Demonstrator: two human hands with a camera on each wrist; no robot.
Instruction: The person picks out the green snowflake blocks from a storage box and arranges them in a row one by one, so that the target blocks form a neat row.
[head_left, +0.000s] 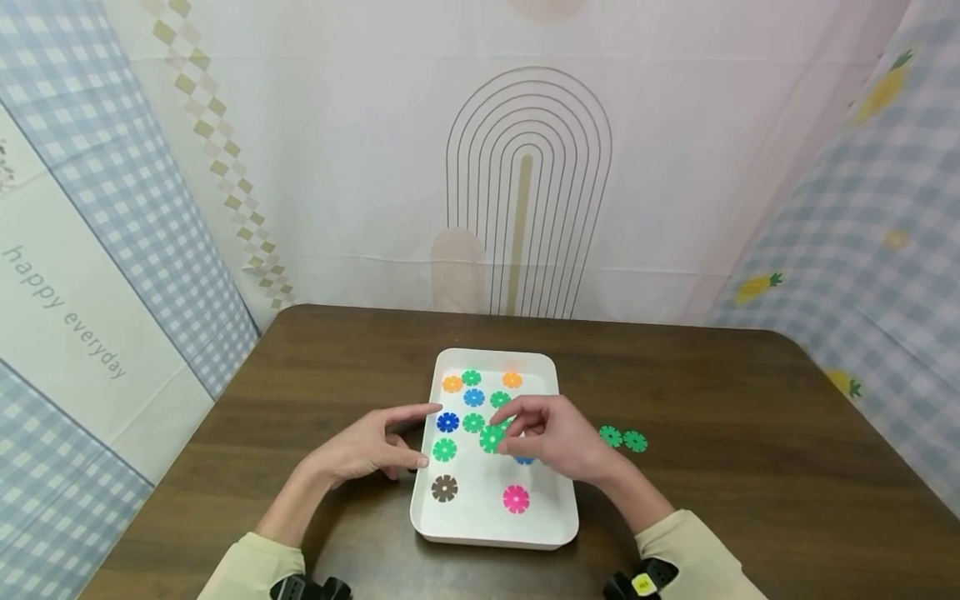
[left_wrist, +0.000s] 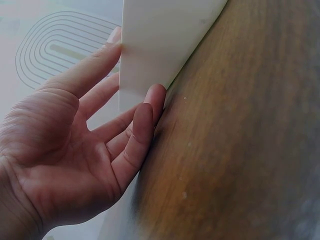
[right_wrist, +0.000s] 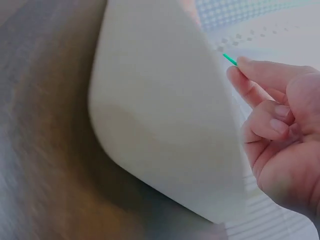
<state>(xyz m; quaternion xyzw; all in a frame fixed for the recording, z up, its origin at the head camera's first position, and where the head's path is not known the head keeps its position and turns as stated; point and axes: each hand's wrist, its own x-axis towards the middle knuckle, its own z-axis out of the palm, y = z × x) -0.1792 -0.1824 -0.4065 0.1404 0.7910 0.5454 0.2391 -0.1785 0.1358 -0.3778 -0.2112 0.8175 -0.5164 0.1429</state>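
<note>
A white tray (head_left: 480,525) lies on the brown table, with several notched plastic discs spread in it. My right hand (head_left: 551,433) is over the tray's right half, pinching a green notched disc (head_left: 491,438) between thumb and forefinger. Seen edge-on in the right wrist view, that green disc (right_wrist: 230,59) sticks out past the fingertips, and the other fingers are curled in. At the tray's left side, my left hand (head_left: 371,447) touches the edge with loosely extended fingers. The left wrist view shows the left hand (left_wrist: 75,155) against the tray's outer wall (left_wrist: 155,45).
Two green discs (head_left: 622,438) lie on the table (head_left: 712,467) right of the tray. Inside the tray are a pink disc (head_left: 516,499), a brown disc (head_left: 445,488), and blue, orange and green ones. Patterned cloth (head_left: 360,167) hangs behind the table.
</note>
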